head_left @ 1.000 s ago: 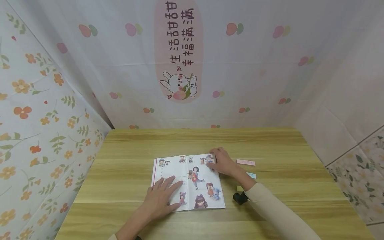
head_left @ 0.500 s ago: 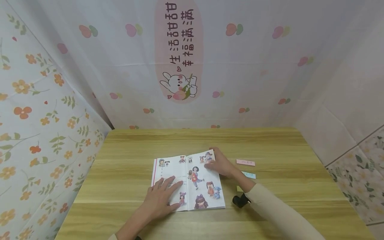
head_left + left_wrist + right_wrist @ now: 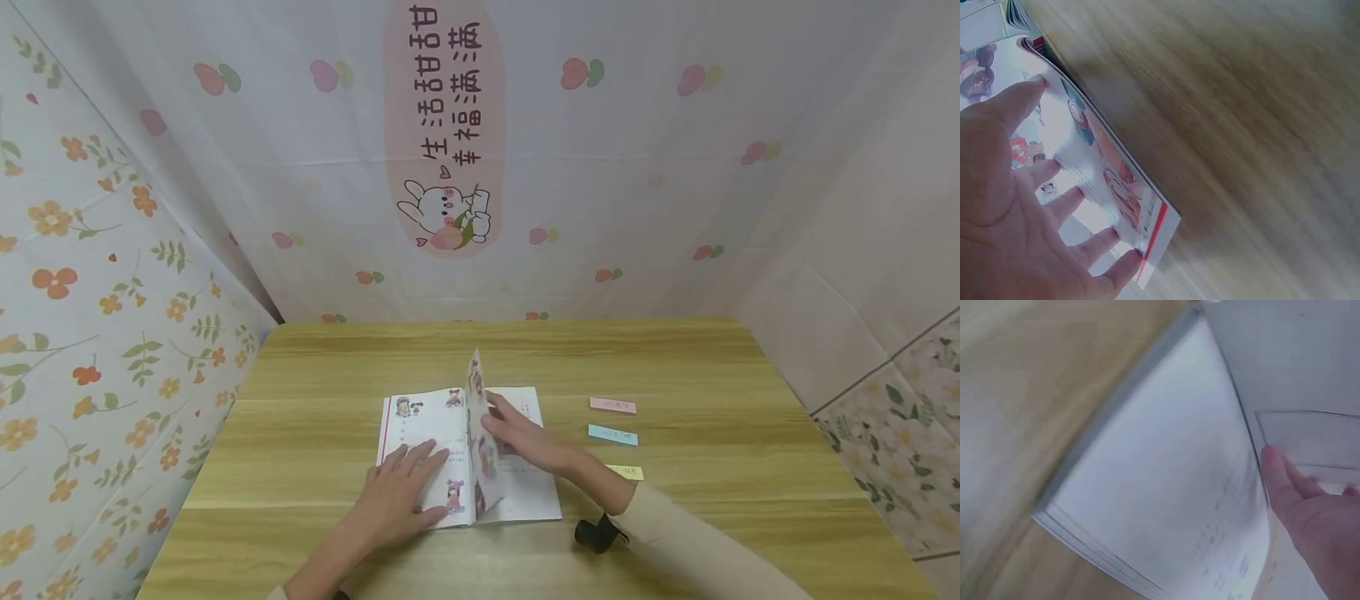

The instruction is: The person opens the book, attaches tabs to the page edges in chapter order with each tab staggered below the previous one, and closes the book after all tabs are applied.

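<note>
Here, the book (image 3: pixel 450 454) lies open at lower centre. Your left hand (image 3: pixel 401 492) presses the left page, fingers flat. Your right hand (image 3: pixel 525 442), fingers straight, props one upright page (image 3: pixel 478 417). It's thin, floppy, probably tearable; take it by the outer edge.

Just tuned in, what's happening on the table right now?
A person has an illustrated book open on the wooden table. The left hand lies flat on the left page, holding it down. The right hand is under a page that stands upright, mid-turn. Three colored paper strips, pink, blue and yellow, lie to the right of the book.
</note>
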A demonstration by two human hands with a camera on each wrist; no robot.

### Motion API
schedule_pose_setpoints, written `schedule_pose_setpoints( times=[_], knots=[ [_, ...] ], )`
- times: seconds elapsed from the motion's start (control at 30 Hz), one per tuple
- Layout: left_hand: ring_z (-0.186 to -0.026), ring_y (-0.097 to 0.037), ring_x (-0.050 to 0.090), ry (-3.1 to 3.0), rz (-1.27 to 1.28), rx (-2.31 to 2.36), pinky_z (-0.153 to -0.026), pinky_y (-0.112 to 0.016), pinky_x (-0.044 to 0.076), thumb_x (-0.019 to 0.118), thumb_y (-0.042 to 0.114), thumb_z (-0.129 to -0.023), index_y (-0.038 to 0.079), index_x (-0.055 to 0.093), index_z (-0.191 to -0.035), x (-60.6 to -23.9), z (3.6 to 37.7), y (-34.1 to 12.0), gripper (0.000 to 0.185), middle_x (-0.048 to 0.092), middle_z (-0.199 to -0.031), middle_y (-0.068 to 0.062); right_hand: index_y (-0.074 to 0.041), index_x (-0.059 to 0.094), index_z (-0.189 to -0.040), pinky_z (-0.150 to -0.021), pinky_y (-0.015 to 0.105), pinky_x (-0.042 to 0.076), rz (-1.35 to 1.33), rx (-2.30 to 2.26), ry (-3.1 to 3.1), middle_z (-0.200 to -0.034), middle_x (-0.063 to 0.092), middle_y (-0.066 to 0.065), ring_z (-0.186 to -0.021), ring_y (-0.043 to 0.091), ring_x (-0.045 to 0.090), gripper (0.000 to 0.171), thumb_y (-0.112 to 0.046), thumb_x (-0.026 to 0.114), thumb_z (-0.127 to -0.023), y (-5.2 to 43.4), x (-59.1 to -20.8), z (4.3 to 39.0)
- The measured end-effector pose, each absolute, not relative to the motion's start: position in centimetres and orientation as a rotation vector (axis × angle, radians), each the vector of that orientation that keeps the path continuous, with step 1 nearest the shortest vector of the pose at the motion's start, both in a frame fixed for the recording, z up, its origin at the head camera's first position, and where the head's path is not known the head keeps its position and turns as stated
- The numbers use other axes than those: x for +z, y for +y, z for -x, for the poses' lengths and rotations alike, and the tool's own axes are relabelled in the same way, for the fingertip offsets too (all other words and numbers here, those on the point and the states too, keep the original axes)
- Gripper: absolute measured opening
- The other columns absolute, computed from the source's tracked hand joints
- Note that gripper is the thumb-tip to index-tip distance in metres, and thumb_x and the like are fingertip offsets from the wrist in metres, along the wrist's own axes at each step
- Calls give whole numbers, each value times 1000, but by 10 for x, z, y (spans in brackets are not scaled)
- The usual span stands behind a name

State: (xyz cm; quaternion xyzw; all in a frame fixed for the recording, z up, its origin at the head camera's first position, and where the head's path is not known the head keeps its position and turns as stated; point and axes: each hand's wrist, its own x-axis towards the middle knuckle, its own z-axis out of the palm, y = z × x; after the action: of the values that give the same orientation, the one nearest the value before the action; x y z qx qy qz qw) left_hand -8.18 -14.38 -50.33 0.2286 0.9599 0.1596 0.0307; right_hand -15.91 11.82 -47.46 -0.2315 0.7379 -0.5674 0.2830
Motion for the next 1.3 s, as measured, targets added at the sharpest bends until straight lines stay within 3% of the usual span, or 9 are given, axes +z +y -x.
schedule_pose_setpoints(
  times=[0.07,0.13,0.3,0.47,0.6,0.77,1.0,1.3],
  knots=[
    [-134,-50,39,2948,-721,511,-93,-68,41,71,48,-91,15,49,-150,-502,82,-145,71,41,-156,-11,-21,8,-163,-108,46,40,723,-1428,2005,-163,23,11,-141,33,39,63,-46,32,-110,113,-476,153],
    [-134,-49,40,2942,-741,520,-92,-67,42,72,44,-92,13,52,-148,-502,83,-148,67,43,-154,-12,-21,10,-163,-111,45,36,803,-1342,2055,-167,15,7,-145,33,32,62,-43,32,-110,109,-478,148],
    [-132,-43,45,2924,-785,601,-89,-64,46,73,27,-91,5,56,-141,-503,89,-157,58,50,-148,-14,-14,15,-162,-113,44,33,940,-1215,2166,-166,15,8,-147,29,26,66,-40,45,-109,102,-488,140],
    [-123,-40,55,2881,-826,838,-94,-59,48,67,4,-87,0,58,-137,-503,92,-166,50,59,-135,-17,-14,16,-163,-118,47,22,1022,-1042,2328,-167,13,8,-152,22,13,81,-53,53,-102,97,-497,132],
    [-117,-32,60,2719,-714,1109,-98,-52,48,64,7,-96,4,60,-133,-498,93,-172,38,63,-128,-12,-17,20,-163,-113,55,30,1052,-875,2466,-167,14,9,-150,28,21,87,-61,56,-98,93,-504,125],
    [-117,-30,61,2601,-608,1264,-96,-47,50,60,19,-103,3,60,-133,-494,96,-178,34,65,-126,-9,-16,25,-162,-108,58,35,1070,-765,2553,-166,17,11,-146,32,30,86,-57,63,-96,88,-506,119],
    [-93,-15,64,2646,-381,1309,-75,-31,53,50,7,-106,1,56,-137,-495,97,-180,32,71,-111,-4,-17,28,-161,-109,57,35,1075,-736,2576,-166,20,12,-146,32,30,84,-51,66,-95,86,-503,116],
    [-76,-13,60,2647,-237,1398,-66,-29,52,46,2,-106,-1,57,-133,-492,97,-178,30,66,-94,-1,-18,31,-161,-107,56,37,1051,-702,2600,-165,22,10,-144,31,33,83,-50,68,-95,85,-501,116]
  ],
)
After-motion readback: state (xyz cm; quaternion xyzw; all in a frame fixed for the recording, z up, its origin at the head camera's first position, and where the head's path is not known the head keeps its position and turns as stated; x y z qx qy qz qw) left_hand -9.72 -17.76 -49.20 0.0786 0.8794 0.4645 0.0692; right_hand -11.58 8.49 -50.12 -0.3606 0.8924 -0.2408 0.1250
